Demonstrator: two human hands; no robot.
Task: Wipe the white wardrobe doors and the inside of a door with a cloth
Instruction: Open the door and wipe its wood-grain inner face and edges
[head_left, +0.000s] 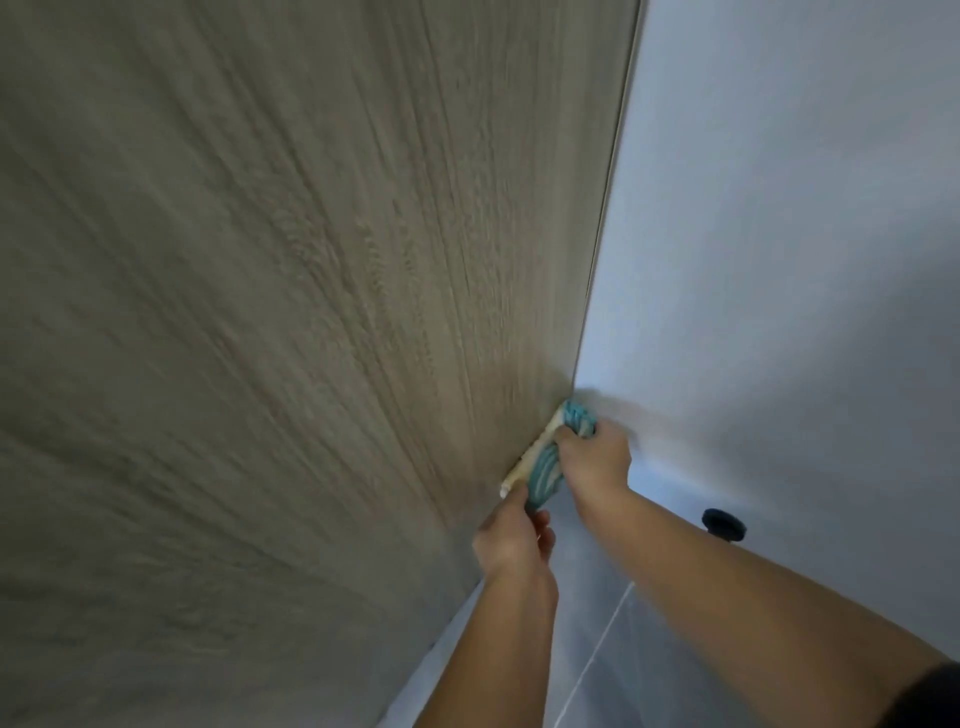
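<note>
Two hands share one cloth (545, 470), a teal-and-cream striped rag bunched into a long roll; the right hand (595, 457) has its fingers (566, 441) curled round the upper end, clamped on the fabric, and a teal tuft pokes out just above the knuckles; the left hand (511, 538) pinches the lower end, with thumb and fingertips closed on the hanging teal tail (the exact lie of each finger is lost in blur); between the two grips the cream edge of the cloth lies against the right-hand edge of a wood-grain panel (260, 312), which spreads up and away to the left of both hands and fills most of the view, its grain streaked by motion; immediately to the right of the right hand's fingers a white surface (779, 234) meets that panel along a thin dark seam running up from the cloth; below and to the right of the right wrist a black knob (723, 525) stands out from the white surface; beneath both forearms lie pale floor tiles (644, 686) crossed by a light grout line; a dark sleeve (935, 696) shows at the right arm's far end.
</note>
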